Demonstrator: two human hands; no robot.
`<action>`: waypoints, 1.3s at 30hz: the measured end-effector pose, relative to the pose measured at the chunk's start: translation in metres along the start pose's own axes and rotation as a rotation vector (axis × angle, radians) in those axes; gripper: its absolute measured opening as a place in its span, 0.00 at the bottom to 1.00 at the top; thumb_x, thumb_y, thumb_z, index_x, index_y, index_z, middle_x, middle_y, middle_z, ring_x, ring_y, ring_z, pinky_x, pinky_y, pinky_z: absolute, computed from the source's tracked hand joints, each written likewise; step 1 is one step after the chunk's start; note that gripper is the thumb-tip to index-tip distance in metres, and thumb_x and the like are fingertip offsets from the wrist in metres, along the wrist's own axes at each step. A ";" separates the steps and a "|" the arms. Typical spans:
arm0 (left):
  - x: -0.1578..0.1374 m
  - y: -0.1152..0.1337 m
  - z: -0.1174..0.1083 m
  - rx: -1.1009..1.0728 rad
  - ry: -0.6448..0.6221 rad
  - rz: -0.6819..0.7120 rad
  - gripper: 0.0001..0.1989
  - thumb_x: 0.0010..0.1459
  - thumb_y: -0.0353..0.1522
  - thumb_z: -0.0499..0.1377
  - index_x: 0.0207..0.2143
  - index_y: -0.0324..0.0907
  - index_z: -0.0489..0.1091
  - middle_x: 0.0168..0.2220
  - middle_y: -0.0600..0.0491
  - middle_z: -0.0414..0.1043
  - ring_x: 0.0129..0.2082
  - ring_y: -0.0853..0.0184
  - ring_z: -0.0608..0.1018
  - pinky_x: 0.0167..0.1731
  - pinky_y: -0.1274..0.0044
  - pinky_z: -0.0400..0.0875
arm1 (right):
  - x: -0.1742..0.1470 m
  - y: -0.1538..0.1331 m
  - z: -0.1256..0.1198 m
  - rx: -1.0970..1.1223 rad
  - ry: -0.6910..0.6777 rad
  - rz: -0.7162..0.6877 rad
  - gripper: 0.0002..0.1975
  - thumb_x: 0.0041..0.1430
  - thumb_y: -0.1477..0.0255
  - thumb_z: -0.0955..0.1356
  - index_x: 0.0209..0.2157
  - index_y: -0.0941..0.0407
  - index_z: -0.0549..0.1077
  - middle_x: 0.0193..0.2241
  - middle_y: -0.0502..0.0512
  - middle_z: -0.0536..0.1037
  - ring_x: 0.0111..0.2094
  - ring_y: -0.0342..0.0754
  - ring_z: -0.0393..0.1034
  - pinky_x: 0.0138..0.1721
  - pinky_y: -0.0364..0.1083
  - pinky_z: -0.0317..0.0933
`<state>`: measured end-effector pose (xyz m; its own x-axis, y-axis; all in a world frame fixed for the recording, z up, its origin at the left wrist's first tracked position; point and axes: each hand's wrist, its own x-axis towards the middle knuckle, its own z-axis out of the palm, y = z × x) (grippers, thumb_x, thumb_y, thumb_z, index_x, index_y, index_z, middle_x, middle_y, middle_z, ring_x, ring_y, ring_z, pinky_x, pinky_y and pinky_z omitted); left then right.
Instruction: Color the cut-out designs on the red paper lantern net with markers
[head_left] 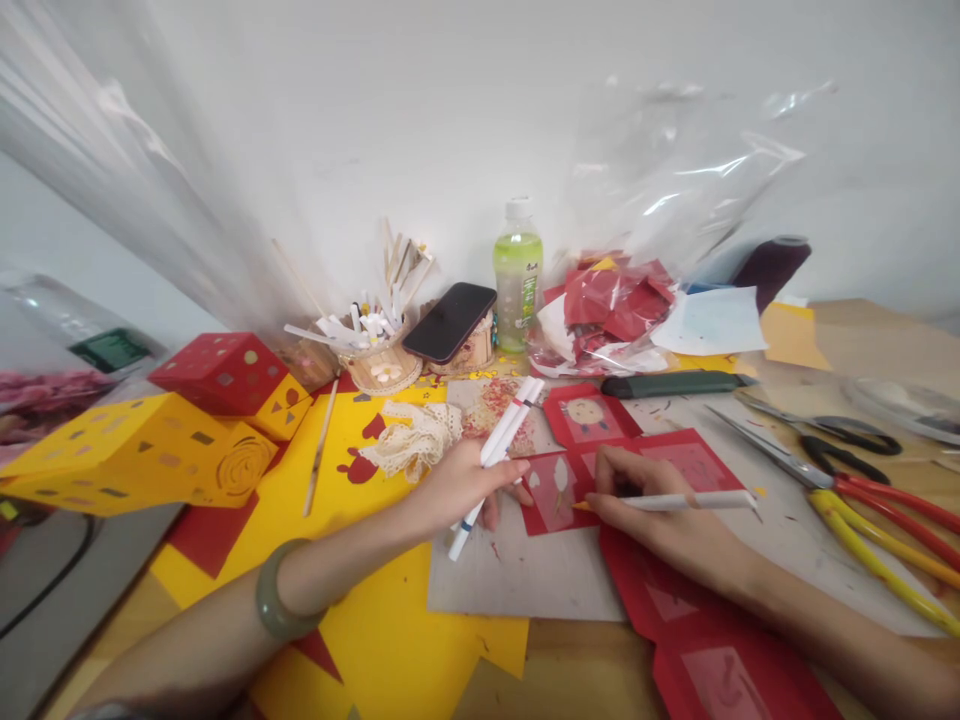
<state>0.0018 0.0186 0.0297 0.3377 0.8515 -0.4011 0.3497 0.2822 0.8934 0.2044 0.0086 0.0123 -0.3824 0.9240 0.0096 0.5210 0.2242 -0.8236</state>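
Observation:
My left hand (480, 480) is closed round two white marker pens (512, 422), which slant up to the right, one with a red band and one with a dark band. Its fingertips rest by the left edge of a red paper piece (536, 518) with pale picture panels. Between the fingers of my right hand (645, 495) is a white marker pen (716, 500), its orange-yellow tip on or just over a panel (555, 490) with whitish leaf-like shapes. A connected red paper strip (667, 630) with more panels runs below my right wrist.
Yellow paper (375, 610) and a grey board (517, 590) lie under the work. Scissors (817, 475) and a dark green cutter (675, 384) are at right. Behind stand a pen holder (379, 365), a phone (451, 322) and a green drink bottle (517, 280). Decorated paper boxes (120, 445) sit left.

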 end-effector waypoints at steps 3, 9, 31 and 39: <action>0.000 0.000 0.000 0.002 0.002 -0.006 0.11 0.55 0.34 0.52 0.28 0.33 0.67 0.11 0.57 0.65 0.08 0.76 0.65 0.09 0.85 0.55 | -0.001 0.001 0.000 -0.001 -0.005 -0.009 0.12 0.50 0.70 0.63 0.19 0.55 0.55 0.17 0.45 0.60 0.20 0.40 0.54 0.21 0.41 0.48; 0.000 0.001 0.000 -0.004 0.007 0.001 0.11 0.55 0.34 0.53 0.29 0.33 0.68 0.13 0.55 0.68 0.08 0.76 0.64 0.09 0.85 0.55 | -0.001 -0.002 -0.001 0.065 0.048 0.000 0.14 0.51 0.67 0.64 0.18 0.55 0.55 0.17 0.45 0.60 0.20 0.40 0.54 0.20 0.41 0.49; 0.001 -0.003 -0.002 -0.023 -0.011 0.038 0.13 0.54 0.35 0.53 0.34 0.32 0.68 0.18 0.53 0.72 0.08 0.78 0.65 0.07 0.86 0.54 | 0.022 -0.006 0.009 0.147 0.009 -0.053 0.09 0.50 0.71 0.65 0.22 0.56 0.59 0.18 0.45 0.64 0.20 0.40 0.57 0.20 0.40 0.50; 0.004 -0.010 -0.003 -0.048 -0.021 0.059 0.16 0.53 0.37 0.54 0.39 0.33 0.66 0.24 0.50 0.74 0.08 0.77 0.66 0.07 0.85 0.55 | 0.021 -0.007 0.009 0.078 0.005 -0.058 0.10 0.52 0.70 0.64 0.21 0.56 0.59 0.19 0.46 0.64 0.21 0.40 0.57 0.21 0.40 0.50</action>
<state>-0.0028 0.0200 0.0199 0.3748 0.8579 -0.3515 0.2863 0.2535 0.9240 0.1862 0.0239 0.0131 -0.4063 0.9116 0.0616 0.4370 0.2530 -0.8632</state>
